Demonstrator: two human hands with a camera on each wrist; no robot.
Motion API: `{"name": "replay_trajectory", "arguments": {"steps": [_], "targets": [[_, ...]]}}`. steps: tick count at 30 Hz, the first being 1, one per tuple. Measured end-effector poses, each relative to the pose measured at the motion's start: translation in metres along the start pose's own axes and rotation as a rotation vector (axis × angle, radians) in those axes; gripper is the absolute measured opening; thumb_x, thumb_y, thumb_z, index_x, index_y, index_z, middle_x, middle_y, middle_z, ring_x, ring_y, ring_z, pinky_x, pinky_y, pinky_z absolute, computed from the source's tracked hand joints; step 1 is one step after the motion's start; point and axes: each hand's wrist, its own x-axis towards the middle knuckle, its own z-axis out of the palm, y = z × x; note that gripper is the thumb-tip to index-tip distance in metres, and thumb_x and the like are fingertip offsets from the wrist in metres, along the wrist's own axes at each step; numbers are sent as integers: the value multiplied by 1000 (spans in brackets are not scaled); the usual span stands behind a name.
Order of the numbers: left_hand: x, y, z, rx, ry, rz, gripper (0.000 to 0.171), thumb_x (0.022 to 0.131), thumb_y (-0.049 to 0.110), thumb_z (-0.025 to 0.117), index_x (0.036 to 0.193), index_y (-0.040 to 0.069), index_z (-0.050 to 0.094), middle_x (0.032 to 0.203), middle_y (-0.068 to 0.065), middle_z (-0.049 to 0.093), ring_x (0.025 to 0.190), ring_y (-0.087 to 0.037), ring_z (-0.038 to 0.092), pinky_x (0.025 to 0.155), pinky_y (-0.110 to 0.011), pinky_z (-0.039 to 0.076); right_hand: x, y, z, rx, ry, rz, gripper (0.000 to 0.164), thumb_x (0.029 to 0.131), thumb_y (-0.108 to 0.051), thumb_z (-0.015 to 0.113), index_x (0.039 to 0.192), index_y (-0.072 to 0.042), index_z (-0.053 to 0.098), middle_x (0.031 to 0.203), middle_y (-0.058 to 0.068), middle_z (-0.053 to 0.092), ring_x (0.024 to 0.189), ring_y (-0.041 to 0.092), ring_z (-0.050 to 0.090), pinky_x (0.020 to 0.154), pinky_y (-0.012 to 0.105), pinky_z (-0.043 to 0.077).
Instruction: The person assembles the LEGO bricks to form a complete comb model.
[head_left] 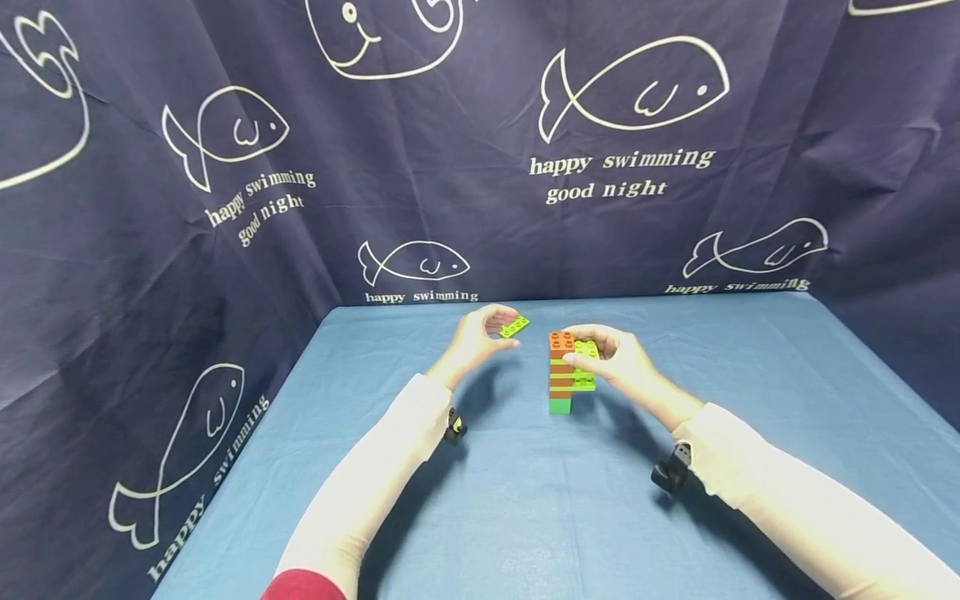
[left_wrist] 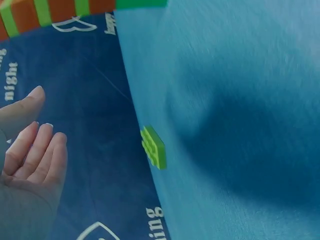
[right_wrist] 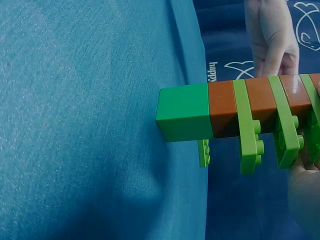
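Note:
A tower of stacked toy bricks has a green brick at its bottom, then orange-brown bricks alternating with lime green plates, and an orange-brown brick on top. The lime plates stick out to the right. My right hand holds the tower near its top, thumb in front and fingers behind. To the left, my left hand hovers with fingers and thumb spread apart. Beyond it lies a loose lime plate, apart from the hand in the left wrist view.
A blue cloth covers the table. Dark blue curtains with white fish drawings and lettering stand behind and to the left. Small black devices are strapped at both wrists.

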Motion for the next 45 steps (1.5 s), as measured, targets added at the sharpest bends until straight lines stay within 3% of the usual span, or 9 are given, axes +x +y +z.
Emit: {"name": "replay_trajectory", "arguments": {"steps": [6,11,15,24,30,34,41,44,45], "targets": [[20,-10,0,-1,70,-47,46,76,-3,79,118,-3,62,117,-21,67,109,-33,65,95,-31,52,-3,0,0,14,16,8,44,85,-15,75,125,-2,62,96,-13,70,80,1,65,70,18,54],[34,-15,3,11,112,-77,44,76,-1,79,117,-3,63,115,-21,68,105,-31,66,93,-31,53,-5,-1,0,1,36,1,44,85,-15,75,125,-1,61,102,-3,71,81,1,64,70,18,54],[40,-23,8,36,98,-137,45,77,1,79,119,-3,63,116,-20,68,107,-31,65,95,-33,52,-6,0,0,8,37,1,43,86,-14,74,126,-1,61,105,3,70,82,2,64,71,18,53],[51,-44,19,38,77,-264,44,77,3,79,117,-5,63,120,-24,65,113,-33,63,98,-35,50,-7,2,0,23,43,0,44,86,-15,74,125,-1,61,100,-7,70,82,2,65,70,19,54],[55,-52,19,58,53,-383,50,75,1,79,121,-5,62,123,-20,65,114,-31,62,100,-36,48,-7,0,0,37,31,8,43,86,-12,73,125,0,61,108,12,70,83,2,64,72,19,54],[57,-57,19,75,36,-421,52,73,-1,80,122,-3,62,124,-19,65,114,-31,61,100,-37,48,-7,-1,1,37,32,22,43,86,-13,73,126,-1,61,112,20,68,83,2,64,72,18,54],[63,-60,27,186,42,-471,50,72,3,83,119,2,66,121,-14,68,111,-27,62,96,-32,48,-6,-2,3,44,35,33,43,86,-13,73,126,-2,61,116,20,66,85,2,64,74,17,53],[72,-70,32,292,32,-473,51,69,8,86,118,6,69,117,-9,70,108,-25,62,96,-32,49,-6,-2,3,43,36,30,44,86,-12,73,127,-2,60,115,20,67,85,2,64,74,17,53],[80,-87,37,326,50,-436,51,66,10,88,114,8,71,111,-7,72,102,-23,63,91,-29,49,-6,-2,3,44,37,28,44,86,-12,73,127,-2,60,115,20,67,85,2,64,74,18,53]]}}
